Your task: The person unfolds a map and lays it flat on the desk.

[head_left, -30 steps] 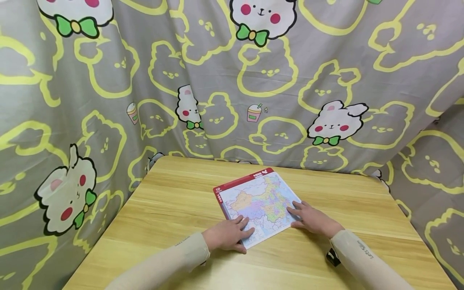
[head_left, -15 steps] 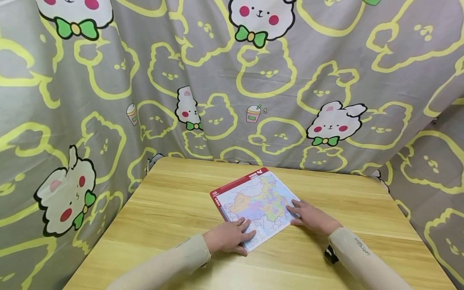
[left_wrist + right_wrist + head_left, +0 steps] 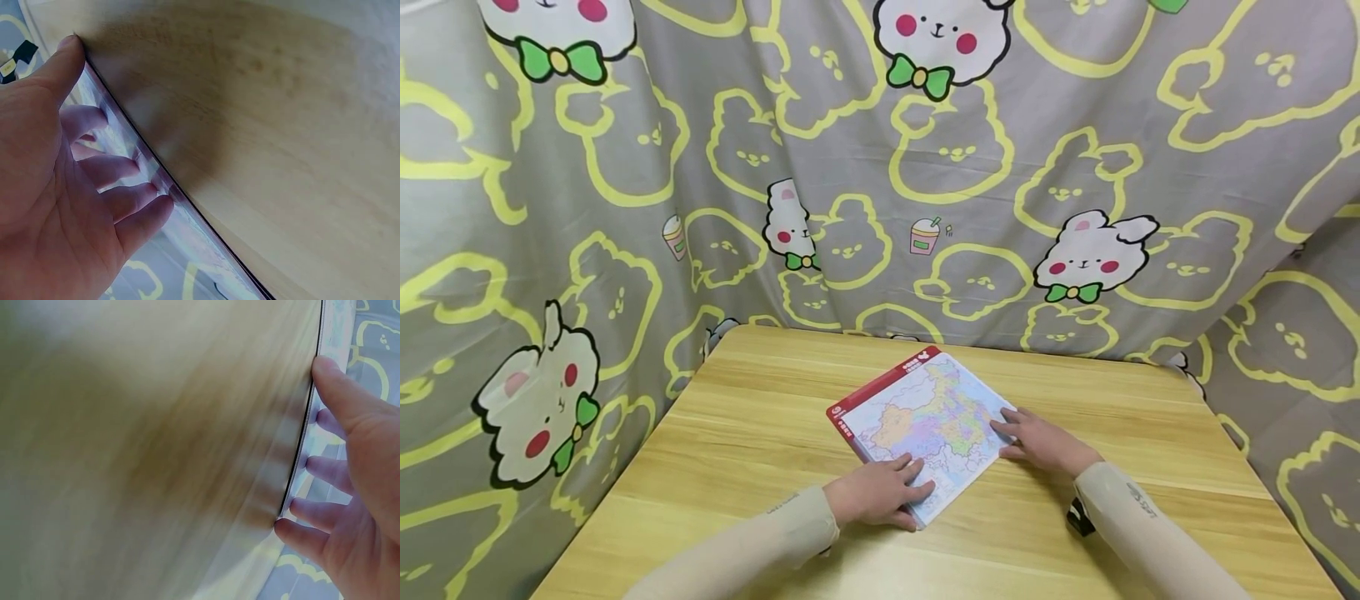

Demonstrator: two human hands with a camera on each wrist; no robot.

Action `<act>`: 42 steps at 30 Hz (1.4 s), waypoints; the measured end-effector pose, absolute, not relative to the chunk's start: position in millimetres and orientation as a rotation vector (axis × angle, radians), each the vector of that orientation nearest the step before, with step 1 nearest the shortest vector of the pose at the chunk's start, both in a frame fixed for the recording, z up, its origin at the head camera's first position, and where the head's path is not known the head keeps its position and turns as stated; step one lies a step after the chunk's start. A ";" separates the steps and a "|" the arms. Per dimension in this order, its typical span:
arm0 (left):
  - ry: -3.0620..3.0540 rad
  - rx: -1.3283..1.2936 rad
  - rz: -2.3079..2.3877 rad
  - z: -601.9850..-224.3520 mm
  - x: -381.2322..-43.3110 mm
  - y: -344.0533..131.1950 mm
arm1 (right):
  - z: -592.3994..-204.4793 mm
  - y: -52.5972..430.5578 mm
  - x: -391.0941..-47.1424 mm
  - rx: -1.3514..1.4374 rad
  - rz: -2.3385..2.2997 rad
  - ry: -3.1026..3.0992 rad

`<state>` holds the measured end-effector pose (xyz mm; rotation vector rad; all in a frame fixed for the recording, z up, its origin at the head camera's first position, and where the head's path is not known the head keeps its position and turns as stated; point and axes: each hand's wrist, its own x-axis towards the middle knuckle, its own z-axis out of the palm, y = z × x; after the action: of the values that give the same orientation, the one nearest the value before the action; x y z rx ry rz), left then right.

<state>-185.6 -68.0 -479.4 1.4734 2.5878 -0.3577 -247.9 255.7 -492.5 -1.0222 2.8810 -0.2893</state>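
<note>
A thin flat map board (image 3: 925,417) with a red strip along its top and upper left side lies turned at an angle on the wooden table. Over its lower left part my left hand (image 3: 877,492) rests with spread fingers, the thumb at the near corner. My right hand (image 3: 1047,443) touches the board's right edge with its fingertips. In the left wrist view, the fingers of the left hand (image 3: 56,187) lie on the board's face (image 3: 203,250) and the thumb meets its edge. The right wrist view has the right hand (image 3: 369,481) with fingertips along the board's edge (image 3: 334,331).
The light wooden table (image 3: 745,400) spreads around the board on all sides. A grey curtain (image 3: 850,150) with yellow outlines and white rabbit heads hangs behind it and along both sides. A black strap (image 3: 1080,518) shows under the right wrist.
The map board has turned counter-clockwise on the table, its upper corners shifting left. My left hand has moved slightly right and down; my right hand slightly left and up, both still touching it.
</note>
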 end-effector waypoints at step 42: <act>2.588 1.425 -0.281 -481.7 -186.4 -48.5 | -494.3 252.5 -281.8 -1.058 -0.213 2.857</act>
<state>-186.4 -48.5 -481.7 1.4249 2.5880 -0.2815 -281.8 252.5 -494.3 -1.0578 2.8571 -0.2127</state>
